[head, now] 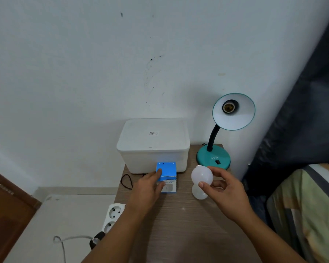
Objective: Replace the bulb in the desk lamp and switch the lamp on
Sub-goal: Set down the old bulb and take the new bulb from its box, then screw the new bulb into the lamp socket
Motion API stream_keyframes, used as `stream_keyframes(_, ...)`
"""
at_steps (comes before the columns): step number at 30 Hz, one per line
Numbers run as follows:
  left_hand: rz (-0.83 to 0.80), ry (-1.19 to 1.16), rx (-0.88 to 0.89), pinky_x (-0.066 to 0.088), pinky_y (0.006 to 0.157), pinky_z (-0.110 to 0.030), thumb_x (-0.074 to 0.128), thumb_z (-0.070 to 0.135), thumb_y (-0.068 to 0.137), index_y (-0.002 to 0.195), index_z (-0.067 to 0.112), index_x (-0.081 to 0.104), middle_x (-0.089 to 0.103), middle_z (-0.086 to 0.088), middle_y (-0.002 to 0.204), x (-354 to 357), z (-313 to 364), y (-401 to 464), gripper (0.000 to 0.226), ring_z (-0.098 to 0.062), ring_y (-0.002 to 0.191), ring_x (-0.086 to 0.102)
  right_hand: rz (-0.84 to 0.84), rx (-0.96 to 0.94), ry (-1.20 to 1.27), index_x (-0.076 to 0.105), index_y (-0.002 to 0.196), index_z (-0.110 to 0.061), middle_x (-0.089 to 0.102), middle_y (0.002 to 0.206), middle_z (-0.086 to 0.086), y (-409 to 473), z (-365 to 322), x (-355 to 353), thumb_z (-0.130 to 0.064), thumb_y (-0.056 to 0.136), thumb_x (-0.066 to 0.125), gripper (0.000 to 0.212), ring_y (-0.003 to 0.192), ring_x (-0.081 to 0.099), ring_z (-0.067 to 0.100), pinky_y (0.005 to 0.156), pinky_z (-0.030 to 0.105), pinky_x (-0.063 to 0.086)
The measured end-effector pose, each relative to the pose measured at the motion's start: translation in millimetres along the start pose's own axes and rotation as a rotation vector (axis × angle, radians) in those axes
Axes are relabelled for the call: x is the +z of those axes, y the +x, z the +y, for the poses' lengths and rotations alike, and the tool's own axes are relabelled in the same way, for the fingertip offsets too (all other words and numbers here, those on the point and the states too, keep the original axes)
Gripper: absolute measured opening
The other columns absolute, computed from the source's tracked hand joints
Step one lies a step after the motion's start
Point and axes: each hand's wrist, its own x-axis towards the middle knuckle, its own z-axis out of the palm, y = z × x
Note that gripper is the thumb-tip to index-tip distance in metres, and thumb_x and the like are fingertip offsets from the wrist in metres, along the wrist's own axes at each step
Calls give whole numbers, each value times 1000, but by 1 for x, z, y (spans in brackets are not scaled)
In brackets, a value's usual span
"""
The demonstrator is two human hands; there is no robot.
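- The right hand point(224, 188) is pinching a white bulb point(202, 175) by its globe, thumb on the near side and fingers curling round the far side; the bulb is hanging clear of the counter point(182, 224).
- A second bulb point(198, 192) is lying on the counter directly under the held one, just beside the right thumb.
- The left hand point(150, 185) is resting on the blue box point(166, 172), fingers nearly straight, with one fingertip on the flap; it is not closing round anything.
- The lamp point(214, 157) is standing beyond the right hand, its shade tilting toward the viewer and its socket point(228, 106) showing bare.
- Handling judgement: the bulb is looking light, rigid and smooth, so slippery under a loose pinch and likely to crack if dropped. Gripping round the widest part of the globe, base left free for threading, is advisable.
- Which bulb is the new one cannot be told; both are looking alike.
- The base of the held bulb is not showing, and the lower bulb is partly covered by the hand and the held bulb.
- The box print is too blurred to read.
- The switch point(217, 161) on the lamp base is showing, but its position is not discernible, and the lamp's cord is not traceable to the power strip point(113, 215) left of the left forearm.
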Motion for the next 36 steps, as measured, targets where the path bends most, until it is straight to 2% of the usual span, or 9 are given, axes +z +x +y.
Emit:
stream_keyframes(4,17,27,-4,45,99,-28,47,43,102,149,22,45,56,-1,144,-3,5,1,50,-16,129,53,-1,-12,17,57,113,-41,61,112,-21,-8,0,-5,-28,74,81,48,91,65,-2,66,13,53)
stream_keyframes(9,78,20,2,45,97,-28,51,40,102,140,18,57,66,-3,132,-9,14,5,45,-18,118,62,16,-23,1,57,115,-40,61,113,-20,-17,4,-13,-31,73,81,49,93,65,-1,67,12,53)
stream_keyframes(13,43,57,-13,45,94,-26,50,41,102,142,20,55,63,-3,134,-12,18,4,46,-18,118,60,29,-15,4,59,115,-40,63,114,-18,-24,10,-18,-34,73,81,49,93,67,1,71,19,56)
stream_keyframes(16,1,78,-29,44,87,-23,49,41,102,144,22,52,61,-1,136,-13,18,3,47,-16,117,59,30,-22,14,56,111,-46,62,113,-19,-27,11,-20,-31,74,81,48,92,66,-2,68,16,54)
stream_keyframes(20,-38,66,-42,45,90,-25,50,41,102,146,21,50,58,-2,140,-15,20,1,48,-16,122,56,53,-36,40,55,115,-46,62,114,-18,-27,11,-20,-28,76,80,50,91,66,-2,68,14,54)
stream_keyframes(25,66,64,-45,46,91,-26,47,42,102,148,26,46,59,3,137,-20,26,-4,49,-14,121,56,67,-80,92,59,123,-40,63,119,-14,-24,7,-23,-21,78,79,53,95,67,2,77,18,56)
stream_keyframes(29,163,39,24,44,89,-21,48,40,102,145,28,50,58,8,139,-25,38,-5,45,-10,121,56,91,-126,109,60,128,-34,63,123,-11,-15,1,-31,-20,78,78,55,99,67,5,85,27,57)
stream_keyframes(32,212,0,92,39,87,-17,52,38,100,138,27,58,63,7,134,-29,54,3,40,-10,117,60,135,-171,106,62,125,-33,65,117,-11,-7,-8,-39,-17,78,79,53,96,68,5,83,24,57)
stream_keyframes(36,249,-117,237,38,93,-15,60,31,97,133,25,62,66,6,129,-36,86,21,37,-10,116,61,192,-241,78,62,124,-32,63,121,-8,9,-18,-53,-13,80,77,50,102,65,8,79,14,54)
